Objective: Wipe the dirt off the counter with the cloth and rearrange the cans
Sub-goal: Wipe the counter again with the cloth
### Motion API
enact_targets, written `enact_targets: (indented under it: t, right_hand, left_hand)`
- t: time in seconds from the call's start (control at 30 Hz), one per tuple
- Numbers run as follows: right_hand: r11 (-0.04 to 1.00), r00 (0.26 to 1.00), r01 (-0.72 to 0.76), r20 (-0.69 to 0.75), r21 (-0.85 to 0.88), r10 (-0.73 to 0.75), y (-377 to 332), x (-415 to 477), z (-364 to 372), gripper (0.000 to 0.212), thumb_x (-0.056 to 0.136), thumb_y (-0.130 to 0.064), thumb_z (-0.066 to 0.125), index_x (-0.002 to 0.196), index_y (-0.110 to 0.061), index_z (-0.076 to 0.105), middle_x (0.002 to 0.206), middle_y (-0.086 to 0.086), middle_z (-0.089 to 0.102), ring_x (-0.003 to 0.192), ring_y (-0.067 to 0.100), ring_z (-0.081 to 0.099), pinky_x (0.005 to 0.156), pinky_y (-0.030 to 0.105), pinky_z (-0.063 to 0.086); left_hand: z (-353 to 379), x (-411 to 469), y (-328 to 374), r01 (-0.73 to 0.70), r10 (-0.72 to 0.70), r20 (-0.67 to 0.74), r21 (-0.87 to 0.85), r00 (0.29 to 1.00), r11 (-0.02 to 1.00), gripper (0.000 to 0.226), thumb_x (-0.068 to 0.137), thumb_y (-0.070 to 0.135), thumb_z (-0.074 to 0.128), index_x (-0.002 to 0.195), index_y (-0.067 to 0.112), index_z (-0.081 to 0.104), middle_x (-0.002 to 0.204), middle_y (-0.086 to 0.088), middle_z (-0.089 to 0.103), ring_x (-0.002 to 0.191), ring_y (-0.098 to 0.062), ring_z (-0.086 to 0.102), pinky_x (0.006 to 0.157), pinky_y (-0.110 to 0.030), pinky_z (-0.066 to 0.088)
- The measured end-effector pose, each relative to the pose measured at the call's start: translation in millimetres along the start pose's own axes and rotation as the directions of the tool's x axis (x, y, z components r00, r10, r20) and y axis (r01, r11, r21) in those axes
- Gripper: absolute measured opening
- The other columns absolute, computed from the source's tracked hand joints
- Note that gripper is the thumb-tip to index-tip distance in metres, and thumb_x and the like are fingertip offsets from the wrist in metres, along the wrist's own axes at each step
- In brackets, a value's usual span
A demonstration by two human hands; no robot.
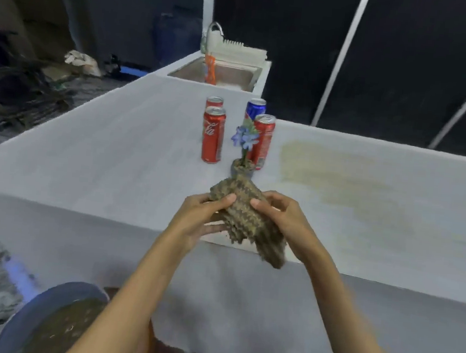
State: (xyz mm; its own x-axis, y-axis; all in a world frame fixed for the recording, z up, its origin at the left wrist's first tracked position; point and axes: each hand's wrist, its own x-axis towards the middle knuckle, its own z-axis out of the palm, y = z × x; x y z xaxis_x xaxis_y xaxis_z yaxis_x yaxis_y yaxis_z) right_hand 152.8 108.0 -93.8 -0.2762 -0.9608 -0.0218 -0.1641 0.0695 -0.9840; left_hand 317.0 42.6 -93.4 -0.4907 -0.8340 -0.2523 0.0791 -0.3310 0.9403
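Observation:
A brown patterned cloth [246,214] is bunched between both my hands above the near edge of the white counter [86,148]. My left hand [202,216] grips its left side and my right hand [281,221] its right side. Several cans stand upright farther back: a red cola can [213,134], a second red can [214,102] behind it, a blue can [256,109] and another red can [264,139]. A yellowish-brown dirt smear [339,186] spreads over the counter to the right of the cans.
A small pot with blue flowers [243,160] stands just beyond the cloth, in front of the cans. At the counter's far end is a sink [222,72] with a tap, a white rack and an orange item. A round stool [50,321] sits below left.

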Motion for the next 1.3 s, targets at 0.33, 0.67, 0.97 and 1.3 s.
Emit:
enact_targets:
  t: [0.33, 0.67, 0.97, 1.3]
  right_hand:
    - [0.537, 0.985, 0.021, -0.075, -0.843, -0.158, 78, 13, -136, 0.047, 0.094, -0.038, 0.044, 0.140, -0.030, 0.033, 0.149, 0.003, 0.030, 0.137, 0.023, 0.028, 0.112, 0.040, 0.026]
    - [0.400, 0.996, 0.086, 0.080, -0.912, -0.033, 102, 108, -120, 0.056, 0.098, -0.047, 0.019, 0.148, -0.032, 0.001, 0.158, -0.011, -0.008, 0.145, 0.016, -0.015, 0.118, 0.042, -0.009]
    - [0.386, 0.966, 0.260, 0.231, -0.885, -0.121, 112, 37, -75, 0.055, 0.092, -0.055, 0.007, 0.141, -0.043, -0.015, 0.151, -0.022, -0.020, 0.141, 0.013, -0.025, 0.112, 0.044, -0.019]
    - [0.476, 0.943, -0.320, -0.324, -0.819, 0.076, 86, 92, -75, 0.059, 0.098, -0.032, 0.026, 0.149, -0.012, 0.002, 0.158, 0.008, -0.010, 0.144, 0.033, -0.014, 0.116, 0.054, -0.007]
  left_hand:
    - [138, 97, -58, -0.182, 0.299, -0.009, 0.777, 0.954, 0.603, 0.032, 0.078, 0.035, 0.070, 0.094, 0.007, 0.071, 0.093, -0.011, 0.073, 0.089, -0.024, 0.065, 0.077, -0.030, 0.049]
    - [70, 100, -66, -0.205, 0.560, -0.115, 0.856, 0.820, 0.475, 0.018, 0.090, 0.020, 0.055, 0.100, 0.013, 0.069, 0.105, -0.004, 0.067, 0.095, -0.016, 0.057, 0.088, -0.023, 0.038]
    - [31, 100, -69, -0.274, 0.448, 0.169, 0.945, 0.878, 0.180, 0.040, 0.096, 0.022, 0.038, 0.136, 0.019, 0.042, 0.144, 0.006, 0.041, 0.137, -0.003, 0.025, 0.115, -0.022, 0.000]
    - [28, 103, -90, -0.243, 0.359, 0.215, 0.970, 0.908, 0.033, 0.052, 0.098, 0.036, 0.013, 0.143, 0.021, -0.008, 0.148, 0.014, -0.013, 0.138, -0.002, -0.016, 0.115, -0.025, -0.013]
